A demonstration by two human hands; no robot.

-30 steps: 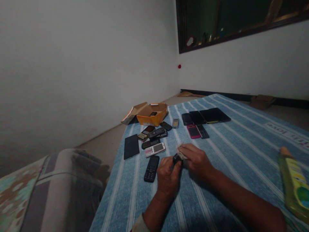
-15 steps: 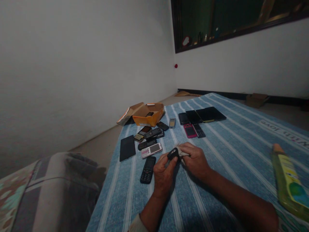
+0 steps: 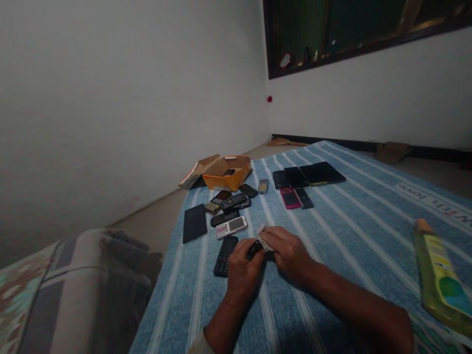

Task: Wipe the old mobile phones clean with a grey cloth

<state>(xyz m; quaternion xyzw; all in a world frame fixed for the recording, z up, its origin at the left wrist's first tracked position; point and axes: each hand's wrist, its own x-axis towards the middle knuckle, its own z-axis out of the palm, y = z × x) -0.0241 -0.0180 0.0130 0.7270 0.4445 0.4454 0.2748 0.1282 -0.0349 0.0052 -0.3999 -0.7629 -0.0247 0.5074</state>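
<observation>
Between the thumb and fingers of my left hand [image 3: 244,268] is a small black phone [image 3: 254,249], mostly covered by the fingers. My right hand [image 3: 289,250] pinches a crumpled pale cloth [image 3: 264,240] against the phone's right end. Just left of my left hand lies a black keypad phone [image 3: 224,259], partly overlapped by it. Beyond that, a white and pink phone [image 3: 231,227] rests beside a loose pile of dark keypad phones [image 3: 233,202]. A flat black tablet-like slab [image 3: 194,223] lies at the cloth's left edge.
An open orange cardboard box [image 3: 226,181] with a phone inside stands at the back. Right of it are a silver phone [image 3: 263,186], a pink phone [image 3: 290,198] and several black devices [image 3: 322,173]. A yellow-green liquid bottle [image 3: 440,280] lies at the right on the blue striped cover [image 3: 354,236].
Both hands have shifted slightly left and down with the phone. The phone has turned, and more of it is hidden by my left fingers. The cloth still touches it.
</observation>
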